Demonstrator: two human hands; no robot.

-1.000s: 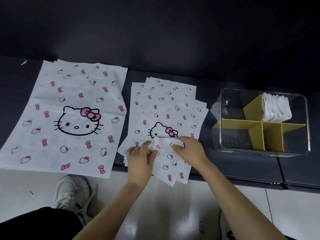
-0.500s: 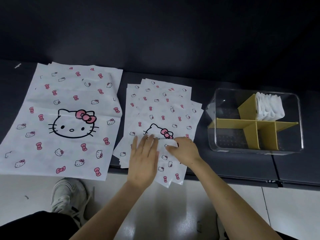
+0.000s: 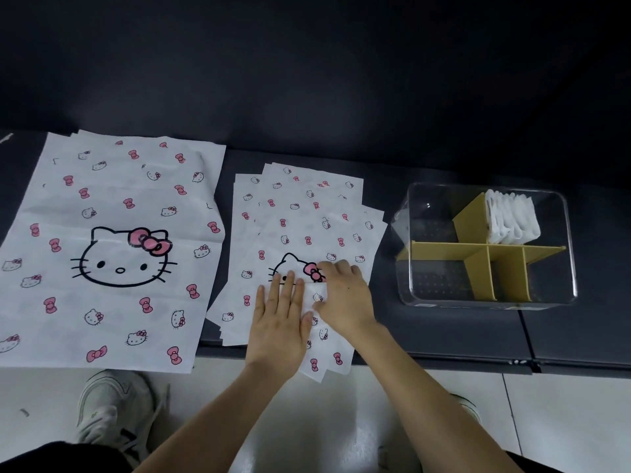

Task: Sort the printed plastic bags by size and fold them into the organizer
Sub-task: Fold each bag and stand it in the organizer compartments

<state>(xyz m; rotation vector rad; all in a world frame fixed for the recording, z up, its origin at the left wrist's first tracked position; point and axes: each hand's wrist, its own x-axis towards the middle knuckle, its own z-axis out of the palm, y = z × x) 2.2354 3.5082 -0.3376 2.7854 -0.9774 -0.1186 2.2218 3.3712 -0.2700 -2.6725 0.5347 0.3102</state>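
Observation:
A stack of large white bags printed with a cat face and pink bows (image 3: 112, 247) lies at the left of the dark table. A fanned stack of smaller bags with the same print (image 3: 307, 220) lies in the middle. On its near part sits a small folded bag (image 3: 317, 298). My left hand (image 3: 281, 319) lies flat on that fold, fingers straight. My right hand (image 3: 345, 295) presses the fold's right side with bent fingers. A clear organizer (image 3: 566, 254) with yellow dividers (image 3: 478, 261) stands at the right, holding folded white bags (image 3: 512, 218) in its far right compartment.
The dark table (image 3: 444, 336) ends in a front edge just behind my hands; the near bag corners hang over it. Below is a pale floor (image 3: 563, 421) with my white shoe (image 3: 112, 407) at the left. A dark wall rises behind the table.
My left hand went from pinching the folded piece's left edge to lying flat on it with straight fingers. My right hand stayed on the fold's right side.

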